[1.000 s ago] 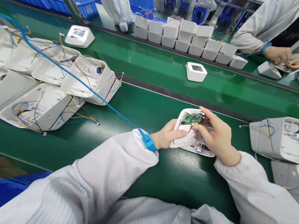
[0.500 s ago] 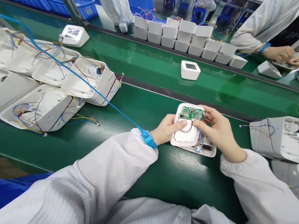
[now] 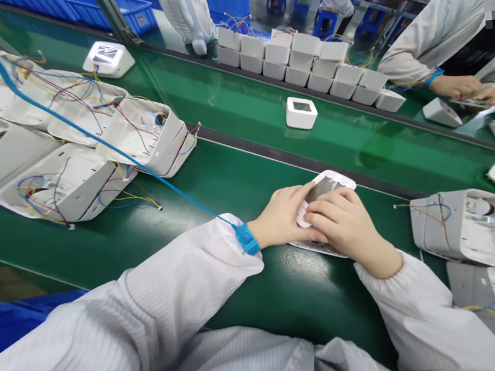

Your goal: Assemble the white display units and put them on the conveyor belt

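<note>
White panel (image 3: 327,183) flipped face-up, long axis slanting toward far right

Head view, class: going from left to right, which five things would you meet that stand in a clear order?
White unit with a dark-patterned face, white fan, left hand, right hand, co-worker's hands.

Between left hand (image 3: 284,217) and right hand (image 3: 344,222): device (image 3: 335,181); beneath, bench (image 3: 216,189). Left of the hands, piled housings (image 3: 75,189); past these, another unit (image 3: 108,59) on the belt (image 3: 239,106). Ahead of the hands, on that belt, screen unit (image 3: 301,113); behind it, row of boxes (image 3: 294,59), fan (image 3: 185,15) at the row's left. Right of the hands, more casings (image 3: 437,227).
</note>
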`<state>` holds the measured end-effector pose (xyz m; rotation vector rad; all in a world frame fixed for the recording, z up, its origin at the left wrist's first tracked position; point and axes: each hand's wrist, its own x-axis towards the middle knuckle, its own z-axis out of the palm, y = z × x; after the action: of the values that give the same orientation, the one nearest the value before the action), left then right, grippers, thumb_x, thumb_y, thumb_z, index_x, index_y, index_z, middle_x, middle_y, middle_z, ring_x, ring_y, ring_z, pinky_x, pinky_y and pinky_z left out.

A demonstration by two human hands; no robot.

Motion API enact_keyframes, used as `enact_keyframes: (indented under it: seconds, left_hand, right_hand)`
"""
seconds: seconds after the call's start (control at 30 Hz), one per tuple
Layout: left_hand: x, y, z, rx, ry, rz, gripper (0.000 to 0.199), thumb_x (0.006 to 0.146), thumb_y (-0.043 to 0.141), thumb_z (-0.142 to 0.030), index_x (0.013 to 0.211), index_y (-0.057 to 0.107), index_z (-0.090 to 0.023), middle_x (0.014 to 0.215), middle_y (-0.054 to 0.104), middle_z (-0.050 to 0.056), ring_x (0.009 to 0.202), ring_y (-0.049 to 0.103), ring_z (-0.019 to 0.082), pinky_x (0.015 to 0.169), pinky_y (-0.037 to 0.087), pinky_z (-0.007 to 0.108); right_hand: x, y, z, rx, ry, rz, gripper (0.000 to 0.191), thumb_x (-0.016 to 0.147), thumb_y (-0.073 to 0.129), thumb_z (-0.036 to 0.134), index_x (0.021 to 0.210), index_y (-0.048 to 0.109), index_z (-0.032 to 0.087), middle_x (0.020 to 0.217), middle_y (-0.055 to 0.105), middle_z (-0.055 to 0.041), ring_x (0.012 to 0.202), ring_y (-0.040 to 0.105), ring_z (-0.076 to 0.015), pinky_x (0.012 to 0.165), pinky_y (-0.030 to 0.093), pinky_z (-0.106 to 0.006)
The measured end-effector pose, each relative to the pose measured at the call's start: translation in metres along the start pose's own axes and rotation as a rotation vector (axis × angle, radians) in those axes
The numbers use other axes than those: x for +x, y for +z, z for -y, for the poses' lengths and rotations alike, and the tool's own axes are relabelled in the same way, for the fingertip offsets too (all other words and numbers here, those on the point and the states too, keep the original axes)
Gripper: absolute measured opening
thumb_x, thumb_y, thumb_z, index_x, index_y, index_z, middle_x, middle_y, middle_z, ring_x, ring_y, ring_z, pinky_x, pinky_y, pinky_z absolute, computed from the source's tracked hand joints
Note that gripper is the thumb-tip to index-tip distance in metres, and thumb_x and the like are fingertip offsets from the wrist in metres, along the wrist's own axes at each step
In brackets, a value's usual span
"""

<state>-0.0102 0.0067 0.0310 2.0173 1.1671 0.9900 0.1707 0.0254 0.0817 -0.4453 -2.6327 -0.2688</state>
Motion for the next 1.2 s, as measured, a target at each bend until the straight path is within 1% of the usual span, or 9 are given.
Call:
enact_keyframes:
  seconds: [0.13, 0.2, 0.27, 0.37, 0.47, 0.6, 0.8, 1.03, 1.2]
  left_hand:
    - [0.0, 0.002, 0.004, -0.092, 0.026, -0.058, 0.086, 0.079, 0.066, -0.052, 0.148, 0.03, -0.018, 0.146, 0.045, 0.019, 0.134, 0.044, 0.036, 0.112, 0.032, 0.057]
    - [0.0, 0.002, 0.009, -0.21, 0.067, -0.114, 0.087, 0.08, 0.065, -0.047, 0.151, 0.023, -0.021, 0.152, 0.037, 0.018, 0.139, 0.038, 0.036, 0.115, 0.029, 0.057]
    - [0.0, 0.002, 0.012, -0.321, 0.116, -0.141, 0.094, 0.076, 0.068, -0.041, 0.152, 0.017, -0.023, 0.156, 0.03, 0.017, 0.143, 0.032, 0.037, 0.117, 0.026, 0.057]
    - [-0.001, 0.003, 0.014, -0.471, 0.211, -0.115, 0.096, 0.075, 0.069, -0.037, 0.153, 0.014, -0.025, 0.158, 0.025, 0.015, 0.145, 0.028, 0.037, 0.119, 0.022, 0.056]
    - [-0.004, 0.006, 0.013, -0.638, 0.267, -0.068, 0.089, 0.079, 0.066, -0.044, 0.152, 0.019, -0.026, 0.156, 0.029, 0.013, 0.142, 0.033, 0.036, 0.118, 0.027, 0.054]
    - [-0.006, 0.01, 0.013, -0.77, 0.205, -0.014, 0.083, 0.081, 0.065, -0.051, 0.15, 0.026, -0.027, 0.144, 0.043, 0.014, 0.132, 0.047, 0.034, 0.11, 0.039, 0.052]
    - [-0.006, 0.012, 0.017, -0.795, 0.209, -0.029, 0.088, 0.078, 0.072, -0.048, 0.15, 0.026, -0.028, 0.145, 0.043, 0.014, 0.135, 0.044, 0.035, 0.112, 0.037, 0.051]
    - [-0.006, 0.01, 0.017, -0.741, 0.173, -0.027, 0.092, 0.076, 0.069, -0.058, 0.151, 0.025, -0.027, 0.145, 0.044, 0.014, 0.133, 0.047, 0.034, 0.112, 0.038, 0.051]
    - [-0.005, 0.01, 0.016, -0.735, 0.182, -0.042, 0.091, 0.076, 0.068, -0.06, 0.15, 0.026, -0.027, 0.145, 0.044, 0.014, 0.133, 0.048, 0.034, 0.112, 0.039, 0.051]
  right_hand:
    - [0.001, -0.008, -0.005, 0.026, 0.134, -0.148, 0.022, 0.089, 0.06, 0.017, 0.108, 0.061, 0.027, 0.112, 0.069, -0.0037, 0.109, 0.059, -0.0248, 0.096, 0.041, -0.045]
    - [-0.001, -0.014, -0.011, 0.052, 0.295, -0.289, 0.03, 0.087, 0.067, 0.028, 0.115, 0.059, 0.027, 0.119, 0.065, -0.0081, 0.112, 0.058, -0.0277, 0.092, 0.045, -0.045]
    - [-0.003, -0.019, -0.016, 0.112, 0.445, -0.321, 0.022, 0.087, 0.067, 0.031, 0.108, 0.061, 0.025, 0.105, 0.068, -0.0074, 0.097, 0.063, -0.0243, 0.08, 0.05, -0.038]
    - [-0.003, -0.019, -0.014, 0.174, 0.509, 0.052, 0.006, 0.09, 0.061, 0.025, 0.088, 0.065, 0.023, 0.079, 0.066, -0.0011, 0.071, 0.062, -0.0166, 0.061, 0.044, -0.029]
    - [0.0, -0.012, -0.004, 0.017, 0.458, 0.464, 0.011, 0.089, 0.059, 0.02, 0.086, 0.07, 0.021, 0.081, 0.066, -0.0037, 0.07, 0.062, -0.0185, 0.057, 0.037, -0.031]
    - [0.004, -0.002, 0.006, -0.102, 0.424, 0.606, 0.014, 0.082, 0.062, 0.017, 0.094, 0.07, 0.017, 0.087, 0.065, -0.0085, 0.077, 0.061, -0.0219, 0.062, 0.035, -0.032]
    - [0.002, 0.006, 0.003, -0.07, 0.502, 0.513, 0.012, 0.086, 0.059, 0.022, 0.093, 0.065, 0.015, 0.086, 0.063, -0.0073, 0.076, 0.059, -0.0197, 0.061, 0.034, -0.03]
    - [-0.007, 0.017, -0.004, 0.196, 0.553, 0.154, 0.021, 0.095, 0.057, 0.033, 0.084, 0.068, 0.019, 0.079, 0.064, -0.0031, 0.07, 0.06, -0.0157, 0.063, 0.041, -0.028]
    - [-0.007, 0.018, -0.005, 0.307, 0.593, 0.06, 0.017, 0.094, 0.057, 0.031, 0.09, 0.07, 0.021, 0.088, 0.068, -0.0042, 0.076, 0.064, -0.0161, 0.068, 0.047, -0.029]
